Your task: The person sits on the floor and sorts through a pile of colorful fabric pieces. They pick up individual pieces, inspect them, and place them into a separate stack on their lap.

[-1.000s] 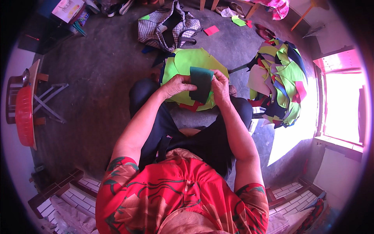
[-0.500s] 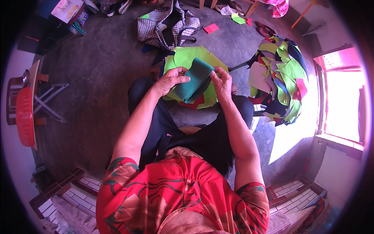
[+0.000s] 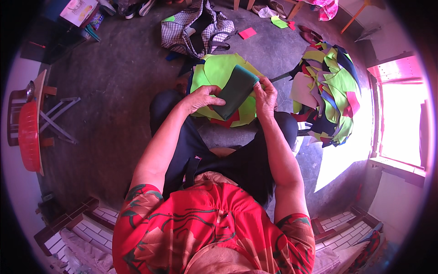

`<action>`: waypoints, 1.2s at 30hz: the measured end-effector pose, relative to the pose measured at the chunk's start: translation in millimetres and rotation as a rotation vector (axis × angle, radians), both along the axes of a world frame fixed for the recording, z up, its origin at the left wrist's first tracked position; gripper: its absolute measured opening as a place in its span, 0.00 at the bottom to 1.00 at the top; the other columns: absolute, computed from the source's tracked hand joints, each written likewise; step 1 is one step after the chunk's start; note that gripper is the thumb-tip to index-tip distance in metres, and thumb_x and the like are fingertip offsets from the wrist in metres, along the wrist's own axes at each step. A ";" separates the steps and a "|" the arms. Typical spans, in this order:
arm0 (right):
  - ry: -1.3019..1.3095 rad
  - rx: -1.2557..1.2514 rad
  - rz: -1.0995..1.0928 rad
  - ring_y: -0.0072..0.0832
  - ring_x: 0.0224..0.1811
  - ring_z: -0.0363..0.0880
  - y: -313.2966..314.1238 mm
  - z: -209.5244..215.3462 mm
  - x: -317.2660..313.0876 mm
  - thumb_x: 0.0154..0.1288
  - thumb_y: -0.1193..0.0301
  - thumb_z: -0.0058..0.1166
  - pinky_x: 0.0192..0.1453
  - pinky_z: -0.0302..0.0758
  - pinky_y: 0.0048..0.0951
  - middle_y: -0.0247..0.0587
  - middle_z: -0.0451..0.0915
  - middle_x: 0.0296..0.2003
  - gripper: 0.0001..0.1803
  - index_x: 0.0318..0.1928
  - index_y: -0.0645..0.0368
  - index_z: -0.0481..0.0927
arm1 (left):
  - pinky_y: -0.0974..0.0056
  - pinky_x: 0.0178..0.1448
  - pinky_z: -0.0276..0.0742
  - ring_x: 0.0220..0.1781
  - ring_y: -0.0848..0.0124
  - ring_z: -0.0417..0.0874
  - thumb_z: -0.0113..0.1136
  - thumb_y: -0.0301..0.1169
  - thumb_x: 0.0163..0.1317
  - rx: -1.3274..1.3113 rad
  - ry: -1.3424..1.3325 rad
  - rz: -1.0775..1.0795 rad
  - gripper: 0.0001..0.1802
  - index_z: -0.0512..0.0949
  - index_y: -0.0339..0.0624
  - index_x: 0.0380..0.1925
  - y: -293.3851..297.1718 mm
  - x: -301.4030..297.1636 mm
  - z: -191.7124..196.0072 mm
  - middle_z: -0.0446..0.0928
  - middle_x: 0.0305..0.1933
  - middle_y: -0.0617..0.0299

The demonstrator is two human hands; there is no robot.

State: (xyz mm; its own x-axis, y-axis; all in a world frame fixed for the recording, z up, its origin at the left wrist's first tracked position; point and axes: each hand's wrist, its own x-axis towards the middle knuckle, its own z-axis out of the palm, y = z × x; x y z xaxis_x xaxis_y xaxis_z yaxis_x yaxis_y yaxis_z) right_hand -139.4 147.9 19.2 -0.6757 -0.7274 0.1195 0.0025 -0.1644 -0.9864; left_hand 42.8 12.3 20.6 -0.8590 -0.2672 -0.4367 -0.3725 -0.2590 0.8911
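Observation:
Between my two hands is a folded piece of dark green fabric [image 3: 236, 92], tilted, with a brighter teal edge at its upper right. My left hand [image 3: 203, 99] pinches its lower left side with thumb and fingers. At the upper right corner, my right hand [image 3: 265, 96] grips it between thumb and fingertips. Beneath the hands lies a heap of lime-green fabric pieces [image 3: 210, 73], with some red showing at its near edge. The fingers under the green piece are partly hidden.
A tall pile of mixed fabric scraps [image 3: 335, 86] stands at the right, near the bright window [image 3: 401, 123]. Ahead lies a checked bag [image 3: 175, 39], with a red scrap [image 3: 247, 33] beside it. A red basin [image 3: 28, 137] rests on a table at the far left.
The green fabric has turned, so its darker face now shows and its teal face is reduced to an edge. My right hand has shifted slightly right with its corner.

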 end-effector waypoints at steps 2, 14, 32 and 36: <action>0.029 0.003 -0.010 0.15 0.35 0.70 -0.1 -1.4 -1.0 0.62 0.68 0.57 0.43 0.69 0.20 0.27 0.76 0.31 0.12 0.41 0.64 0.78 | 0.72 0.39 0.71 0.39 0.77 0.76 0.67 0.35 0.50 -0.038 -0.022 0.047 0.23 0.77 0.39 0.46 4.5 -2.0 10.3 0.79 0.39 0.67; -0.067 0.192 0.000 0.15 0.35 0.71 0.4 1.4 -7.2 0.57 0.75 0.60 0.42 0.69 0.19 0.29 0.77 0.31 0.10 0.40 0.62 0.79 | 0.72 0.46 0.70 0.37 0.78 0.77 0.65 0.37 0.53 0.011 0.065 0.048 0.19 0.78 0.35 0.39 -5.0 2.5 5.2 0.79 0.34 0.67; 0.389 0.401 0.408 0.28 0.36 0.77 4.4 32.4 32.1 0.45 0.63 0.71 0.44 0.73 0.27 0.40 0.79 0.34 0.26 0.46 0.55 0.78 | 0.67 0.48 0.74 0.41 0.75 0.79 0.56 0.36 0.61 0.121 0.185 0.132 0.14 0.75 0.39 0.41 -9.8 7.3 3.6 0.78 0.39 0.64; 0.500 0.484 0.399 0.38 0.39 0.81 3.4 34.5 36.7 0.41 0.57 0.72 0.44 0.75 0.31 0.51 0.80 0.34 0.32 0.48 0.55 0.77 | 0.66 0.50 0.75 0.42 0.73 0.79 0.55 0.32 0.60 0.323 0.265 0.155 0.15 0.73 0.37 0.45 -10.2 9.2 0.5 0.78 0.41 0.62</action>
